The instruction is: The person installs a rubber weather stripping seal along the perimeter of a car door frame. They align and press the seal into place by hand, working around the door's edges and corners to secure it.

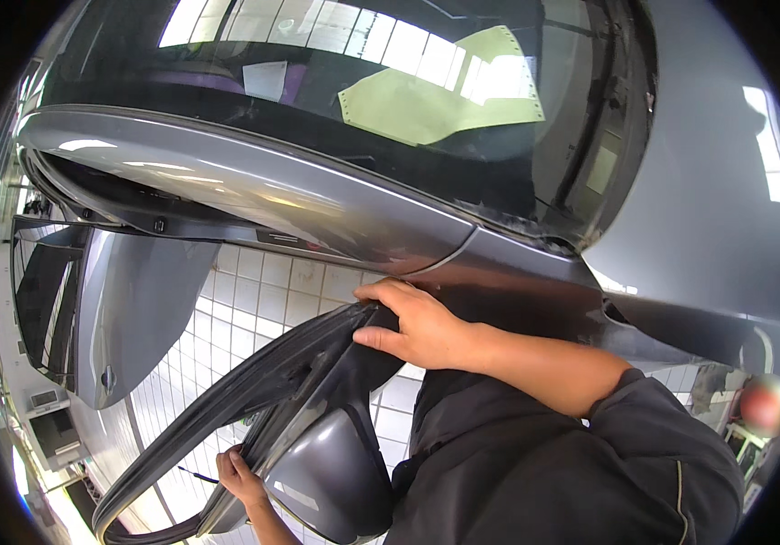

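Observation:
A grey car door stands open beside my body, its window frame edged with a black rubber seal. My right hand grips the front upper corner of that frame, thumb on one side and fingers over the other. Lower down, my left hand closes on the door near its window edge; its fingertips are partly hidden. Between my left hand and my body is the grey door mirror housing. A thin dark rod-like piece shows just left of my left hand.
The car's grey roof rail and windshield fill the top, with yellow-green paper behind the glass. A rear door stands open at left. White floor tiles lie between the doors. The grey hood is at right.

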`<move>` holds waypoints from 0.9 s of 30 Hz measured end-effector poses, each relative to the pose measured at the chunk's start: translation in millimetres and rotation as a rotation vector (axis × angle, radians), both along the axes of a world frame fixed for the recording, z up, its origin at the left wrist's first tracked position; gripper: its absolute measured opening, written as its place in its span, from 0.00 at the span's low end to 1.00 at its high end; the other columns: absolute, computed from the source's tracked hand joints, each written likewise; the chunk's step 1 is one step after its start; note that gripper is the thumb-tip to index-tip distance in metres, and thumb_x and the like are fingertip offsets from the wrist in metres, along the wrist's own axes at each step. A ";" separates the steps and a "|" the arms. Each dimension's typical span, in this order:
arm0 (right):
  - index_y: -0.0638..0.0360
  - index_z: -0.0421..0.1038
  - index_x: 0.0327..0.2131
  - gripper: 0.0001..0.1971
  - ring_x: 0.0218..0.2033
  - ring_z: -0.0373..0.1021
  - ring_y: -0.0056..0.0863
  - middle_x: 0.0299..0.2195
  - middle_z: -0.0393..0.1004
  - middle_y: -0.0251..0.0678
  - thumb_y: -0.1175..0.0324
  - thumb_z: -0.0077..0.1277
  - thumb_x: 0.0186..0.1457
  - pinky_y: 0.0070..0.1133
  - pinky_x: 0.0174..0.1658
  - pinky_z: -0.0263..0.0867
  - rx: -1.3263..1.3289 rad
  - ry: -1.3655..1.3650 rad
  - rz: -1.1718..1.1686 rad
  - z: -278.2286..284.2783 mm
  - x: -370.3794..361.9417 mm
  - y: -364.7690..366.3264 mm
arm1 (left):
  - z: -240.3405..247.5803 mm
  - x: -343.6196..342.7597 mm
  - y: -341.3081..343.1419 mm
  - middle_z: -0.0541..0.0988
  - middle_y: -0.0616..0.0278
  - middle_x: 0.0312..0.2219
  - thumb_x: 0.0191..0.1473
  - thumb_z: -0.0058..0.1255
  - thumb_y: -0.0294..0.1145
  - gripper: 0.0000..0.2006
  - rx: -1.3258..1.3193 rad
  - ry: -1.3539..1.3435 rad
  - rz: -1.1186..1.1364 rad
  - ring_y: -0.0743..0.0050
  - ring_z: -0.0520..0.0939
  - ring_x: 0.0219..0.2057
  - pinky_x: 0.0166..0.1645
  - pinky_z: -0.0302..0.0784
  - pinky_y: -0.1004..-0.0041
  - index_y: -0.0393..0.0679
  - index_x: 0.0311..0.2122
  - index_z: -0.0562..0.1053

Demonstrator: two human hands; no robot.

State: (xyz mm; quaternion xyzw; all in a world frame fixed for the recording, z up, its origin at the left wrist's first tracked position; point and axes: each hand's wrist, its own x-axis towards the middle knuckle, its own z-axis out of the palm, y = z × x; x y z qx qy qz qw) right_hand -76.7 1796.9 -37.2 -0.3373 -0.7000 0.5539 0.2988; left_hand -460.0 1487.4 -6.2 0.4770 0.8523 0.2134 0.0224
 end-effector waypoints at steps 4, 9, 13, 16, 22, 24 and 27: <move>0.64 0.69 0.53 0.34 0.54 0.68 0.52 0.52 0.71 0.52 0.47 0.63 0.53 0.36 0.59 0.65 -0.012 -0.073 0.065 4.6 -8.3 10.4 | -2.6 -1.5 4.4 0.75 0.51 0.26 0.69 0.39 0.42 0.23 -0.010 0.049 0.021 0.52 0.75 0.30 0.38 0.69 0.60 0.33 0.31 0.75; 0.67 0.68 0.54 0.35 0.54 0.69 0.51 0.51 0.72 0.52 0.45 0.60 0.55 0.35 0.59 0.65 -0.085 -0.134 0.108 6.7 -20.5 21.8 | -5.2 -1.1 4.1 0.75 0.48 0.27 0.69 0.39 0.44 0.23 -0.023 0.099 0.087 0.49 0.74 0.30 0.38 0.69 0.58 0.33 0.33 0.75; 0.68 0.66 0.56 0.37 0.56 0.68 0.51 0.53 0.72 0.54 0.43 0.58 0.56 0.35 0.59 0.64 -0.089 -0.245 0.143 10.5 -22.9 23.6 | 4.2 6.8 12.4 0.77 0.45 0.33 0.70 0.38 0.43 0.22 -0.126 0.122 0.098 0.47 0.75 0.35 0.43 0.69 0.59 0.31 0.39 0.75; 0.67 0.66 0.56 0.36 0.56 0.69 0.51 0.52 0.72 0.54 0.43 0.56 0.58 0.35 0.59 0.64 -0.125 -0.283 0.168 18.4 -22.7 26.6 | 15.0 16.3 25.4 0.79 0.40 0.38 0.68 0.38 0.42 0.23 -0.245 0.099 0.166 0.36 0.76 0.40 0.48 0.68 0.52 0.31 0.44 0.77; 0.63 0.69 0.54 0.34 0.50 0.72 0.51 0.45 0.77 0.53 0.42 0.57 0.56 0.35 0.53 0.67 -0.240 -0.348 0.162 24.4 -29.7 26.9 | -19.2 -9.6 -15.8 0.79 0.36 0.37 0.64 0.42 0.43 0.22 -0.074 0.306 0.092 0.33 0.76 0.40 0.45 0.68 0.50 0.32 0.43 0.79; 0.62 0.69 0.53 0.35 0.50 0.73 0.51 0.44 0.78 0.53 0.41 0.58 0.55 0.35 0.53 0.67 -0.270 -0.326 0.166 23.4 -29.7 29.2 | -22.3 -16.6 -24.9 0.79 0.36 0.37 0.64 0.43 0.43 0.22 -0.113 0.325 0.087 0.33 0.76 0.39 0.46 0.68 0.49 0.31 0.44 0.79; 0.62 0.68 0.55 0.37 0.51 0.73 0.50 0.46 0.77 0.52 0.41 0.60 0.54 0.35 0.54 0.67 -0.313 -0.289 0.133 21.2 -28.6 26.6 | -9.0 -3.2 -1.5 0.79 0.38 0.39 0.65 0.43 0.42 0.21 -0.160 0.190 0.182 0.33 0.77 0.42 0.49 0.69 0.49 0.31 0.44 0.78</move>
